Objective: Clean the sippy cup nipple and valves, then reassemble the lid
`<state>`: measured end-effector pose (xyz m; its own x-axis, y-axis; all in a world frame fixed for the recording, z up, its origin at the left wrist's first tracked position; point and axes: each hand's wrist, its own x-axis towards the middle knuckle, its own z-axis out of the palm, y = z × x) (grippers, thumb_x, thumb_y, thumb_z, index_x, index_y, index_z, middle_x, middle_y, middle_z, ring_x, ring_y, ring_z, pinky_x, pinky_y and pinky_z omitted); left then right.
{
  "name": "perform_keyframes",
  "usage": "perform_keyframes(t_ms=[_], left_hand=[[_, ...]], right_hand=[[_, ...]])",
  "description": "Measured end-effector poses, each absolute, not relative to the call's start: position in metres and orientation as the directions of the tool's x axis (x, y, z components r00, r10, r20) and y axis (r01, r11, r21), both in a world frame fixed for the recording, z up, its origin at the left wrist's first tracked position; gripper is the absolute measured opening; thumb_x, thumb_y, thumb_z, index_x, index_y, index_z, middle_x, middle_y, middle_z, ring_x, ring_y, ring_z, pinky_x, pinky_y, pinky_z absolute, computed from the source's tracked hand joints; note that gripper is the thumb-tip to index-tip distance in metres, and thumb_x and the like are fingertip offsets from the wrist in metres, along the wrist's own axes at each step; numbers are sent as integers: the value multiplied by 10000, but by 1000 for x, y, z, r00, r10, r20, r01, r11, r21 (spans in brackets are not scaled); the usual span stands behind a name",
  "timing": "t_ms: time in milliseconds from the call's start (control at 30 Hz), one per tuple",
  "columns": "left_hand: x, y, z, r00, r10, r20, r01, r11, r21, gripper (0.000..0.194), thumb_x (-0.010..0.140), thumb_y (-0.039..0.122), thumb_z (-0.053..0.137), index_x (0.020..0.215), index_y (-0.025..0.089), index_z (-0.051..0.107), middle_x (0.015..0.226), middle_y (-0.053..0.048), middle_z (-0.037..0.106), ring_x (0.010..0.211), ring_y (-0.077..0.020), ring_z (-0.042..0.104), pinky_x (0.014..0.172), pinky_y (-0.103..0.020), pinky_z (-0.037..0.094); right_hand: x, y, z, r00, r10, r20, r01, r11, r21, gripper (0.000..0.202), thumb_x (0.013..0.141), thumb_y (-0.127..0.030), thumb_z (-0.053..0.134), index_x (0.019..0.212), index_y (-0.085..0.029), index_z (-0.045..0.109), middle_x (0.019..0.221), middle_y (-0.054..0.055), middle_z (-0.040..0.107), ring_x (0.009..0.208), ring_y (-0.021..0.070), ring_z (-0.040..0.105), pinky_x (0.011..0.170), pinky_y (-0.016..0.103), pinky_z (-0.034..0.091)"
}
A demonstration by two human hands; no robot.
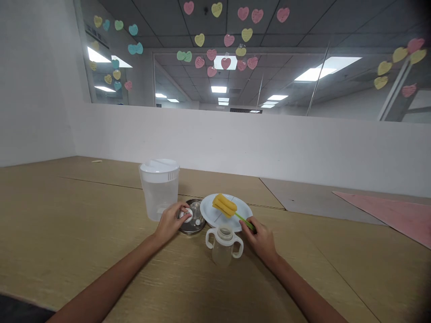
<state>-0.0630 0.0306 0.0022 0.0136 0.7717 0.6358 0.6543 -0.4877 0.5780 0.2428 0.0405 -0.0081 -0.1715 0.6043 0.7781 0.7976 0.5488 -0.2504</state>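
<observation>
My right hand (259,237) is closed around the green handle of a bottle brush (225,205), whose yellow sponge head is over the white plate (209,214). In my left hand (172,220), fingers and thumb pinch a small white ring-shaped part (187,215), perhaps a bottle collar, at the left side of a round metal dish (192,229). A clear piece and a small white piece (198,222) lie in that dish. Between my hands, nearer to me, a baby bottle (222,251) with two white side handles stands upright, its mouth uncovered.
A translucent pitcher (160,193) with a white lid stands behind my left hand. Tan boards cover the table, and a pink sheet (393,215) lies at the right. A white wall with a window (286,85) bearing heart-shaped notes rises behind.
</observation>
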Motion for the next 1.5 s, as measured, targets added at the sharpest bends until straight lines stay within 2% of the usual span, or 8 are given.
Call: perform_keyframes(t_ms=[167,300,467,567,867,1000,1133,1500], left_hand=[[-62,30,4,82,756,649,617,-550,563,243,868,323,396,999,195,557,1012,-44,633,939,-178,580,832,-297,438],[-61,28,5,31,791,611,632,-489,601,250,800,368,519,969,188,559,839,-27,656,802,-185,611,724,-286,475],[-62,29,4,97,767,634,616,-546,567,219,843,312,436,977,192,563,970,-43,643,894,-178,597,801,-290,453],[-62,30,4,73,783,618,652,-506,564,212,799,350,515,930,188,557,843,-22,647,795,-177,605,737,-280,463],[-61,28,7,36,785,618,673,-476,566,225,793,375,527,912,185,542,776,-8,629,742,-171,587,708,-276,444],[-61,29,4,123,758,641,621,-563,546,194,850,318,436,951,193,545,941,-45,621,892,-181,568,802,-301,429],[-62,30,2,53,765,642,656,-511,556,204,816,361,498,923,193,542,836,-29,614,822,-188,569,772,-311,435],[-61,30,2,72,742,667,641,-547,539,217,824,342,484,974,192,532,895,-36,619,846,-182,577,785,-305,438]], right_hand=[[243,40,-7,-165,602,781,792,553,-259,397,852,-488,386,670,-167,533,461,-36,455,408,81,406,450,189,281],[243,41,-8,-167,604,779,793,552,-258,398,851,-487,389,669,-167,537,466,-35,460,413,79,413,447,188,278],[243,41,-8,-164,605,779,797,547,-257,387,851,-483,394,680,-169,542,472,-34,472,419,83,421,458,191,290],[243,41,-8,-172,604,778,796,550,-251,393,851,-485,388,668,-172,540,460,-36,459,410,83,413,449,193,286],[242,40,-6,-175,598,782,798,552,-244,393,852,-484,384,665,-173,533,464,-35,459,408,83,401,447,194,284],[242,41,-6,-179,603,777,795,554,-248,386,854,-475,387,663,-173,533,469,-35,459,414,82,405,450,193,286],[242,40,-6,-173,600,781,792,556,-252,390,852,-480,386,662,-174,536,470,-34,459,413,82,402,452,193,290],[242,39,-7,-157,626,764,790,544,-283,407,849,-501,375,669,-171,531,472,-22,474,420,93,411,456,197,282]])
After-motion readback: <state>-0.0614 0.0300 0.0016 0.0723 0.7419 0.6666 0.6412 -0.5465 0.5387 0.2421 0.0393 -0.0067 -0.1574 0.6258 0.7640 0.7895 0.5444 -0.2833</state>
